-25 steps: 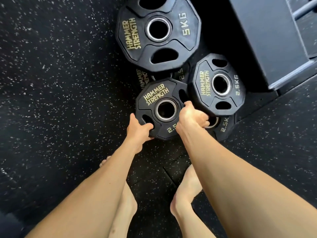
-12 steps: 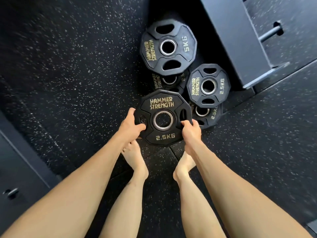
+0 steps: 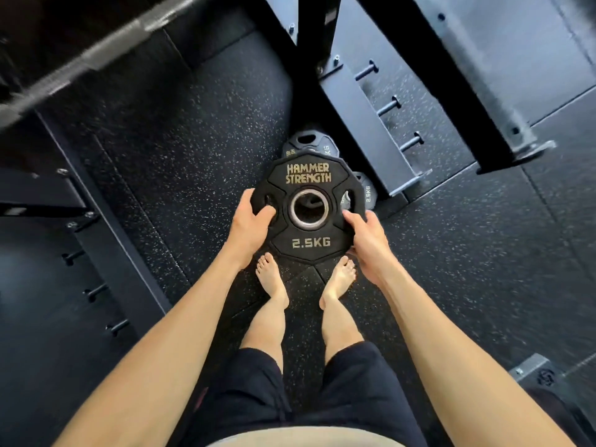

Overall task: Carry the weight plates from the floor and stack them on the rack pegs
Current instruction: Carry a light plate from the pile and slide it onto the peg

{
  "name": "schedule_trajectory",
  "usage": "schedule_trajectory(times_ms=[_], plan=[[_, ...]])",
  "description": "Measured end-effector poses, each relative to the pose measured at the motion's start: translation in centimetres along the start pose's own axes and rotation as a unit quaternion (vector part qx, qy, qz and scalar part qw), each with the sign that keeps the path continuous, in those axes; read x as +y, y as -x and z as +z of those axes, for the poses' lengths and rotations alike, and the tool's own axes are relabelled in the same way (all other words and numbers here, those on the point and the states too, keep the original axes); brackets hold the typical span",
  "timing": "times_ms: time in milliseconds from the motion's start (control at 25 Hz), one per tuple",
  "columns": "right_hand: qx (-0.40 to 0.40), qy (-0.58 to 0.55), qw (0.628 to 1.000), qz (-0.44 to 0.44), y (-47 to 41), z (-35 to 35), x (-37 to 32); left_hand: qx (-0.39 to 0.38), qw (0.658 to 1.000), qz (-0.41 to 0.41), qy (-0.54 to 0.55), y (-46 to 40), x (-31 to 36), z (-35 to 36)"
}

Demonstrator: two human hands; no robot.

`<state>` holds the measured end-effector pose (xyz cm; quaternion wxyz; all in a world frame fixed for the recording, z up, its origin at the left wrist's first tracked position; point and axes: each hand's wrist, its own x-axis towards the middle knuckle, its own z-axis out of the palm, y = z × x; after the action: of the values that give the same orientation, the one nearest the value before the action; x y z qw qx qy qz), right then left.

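Note:
A black 2.5 kg weight plate [image 3: 308,185] with gold lettering and a steel centre ring is held flat in the air above my bare feet. My left hand [image 3: 250,221] grips its left edge, thumb in a cut-out. My right hand [image 3: 367,243] grips its right edge. On the floor beyond it lie more black plates: one partly hidden at the top [image 3: 317,145] and a 2.5 kg plate [image 3: 367,191] peeking out on the right. Short rack pegs [image 3: 388,106] stick out of the rack base ahead to the right.
A dark rack upright [image 3: 317,33] and its base beam [image 3: 364,124] stand ahead. A second beam [image 3: 483,91] runs at the right. A barbell [image 3: 80,62] crosses the upper left. Another rack base with pegs [image 3: 96,291] lies at the left. Speckled rubber floor [image 3: 193,140] lies between.
I have stood up and lifted the 2.5 kg plate off the pile with both hands. The floor plates now look smaller and farther, and the rack frame has come into view.

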<state>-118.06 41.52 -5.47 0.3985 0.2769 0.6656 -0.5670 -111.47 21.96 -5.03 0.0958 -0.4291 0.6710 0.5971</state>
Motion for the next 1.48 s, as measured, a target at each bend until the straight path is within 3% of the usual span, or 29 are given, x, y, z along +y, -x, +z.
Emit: schedule_trajectory(times_ms=[240,440,600,840,1160,1360,1480], plan=[[-0.062,0.001,0.986,-0.152,15.9,-0.5,-7.9,0.021,0.987,0.103,0.117,12.7,10.3,-5.9],[-0.072,0.017,0.958,-0.276,25.9,0.1,-10.5,0.002,0.958,0.197,0.210,21.7,13.7,-10.3],[-0.100,0.008,0.943,-0.318,29.6,1.4,-10.0,0.082,0.945,0.272,0.162,26.4,13.6,-12.4],[-0.193,0.088,0.904,-0.371,32.3,3.0,-10.6,0.195,0.921,0.281,0.189,31.7,12.2,-13.9],[-0.388,0.231,0.819,-0.354,36.1,5.4,-8.4,0.446,0.831,0.202,0.266,43.1,6.4,-11.2],[-0.512,0.310,0.732,-0.326,41.5,9.3,-1.5,0.590,0.729,0.173,0.301,51.8,-0.8,-11.3],[-0.568,0.343,0.679,-0.314,45.5,11.7,4.2,0.625,0.700,0.154,0.309,57.1,-6.3,-11.9]])
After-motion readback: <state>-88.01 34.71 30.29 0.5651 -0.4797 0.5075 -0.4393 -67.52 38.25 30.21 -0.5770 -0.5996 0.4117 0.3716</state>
